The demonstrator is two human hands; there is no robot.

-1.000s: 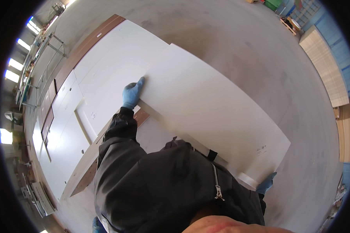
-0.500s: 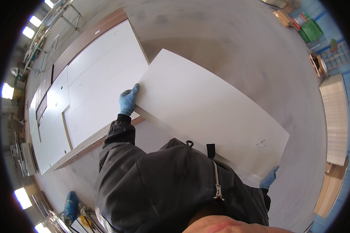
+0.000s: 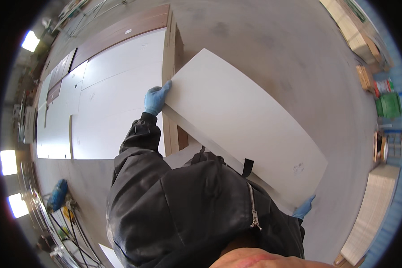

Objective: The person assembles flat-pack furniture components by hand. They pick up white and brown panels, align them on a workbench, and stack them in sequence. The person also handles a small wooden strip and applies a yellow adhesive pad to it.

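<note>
You have the white panel point(image 3: 245, 120) slanting across in front of your dark jacket point(image 3: 192, 201), above the grey floor point(image 3: 308, 67). Your left hand point(image 3: 156, 99) grips its left edge, and your right hand point(image 3: 304, 208) holds its lower right corner. To the left lie stacked white and brown panels point(image 3: 120, 89); a green bin point(image 3: 388, 105) stands far right.
</note>
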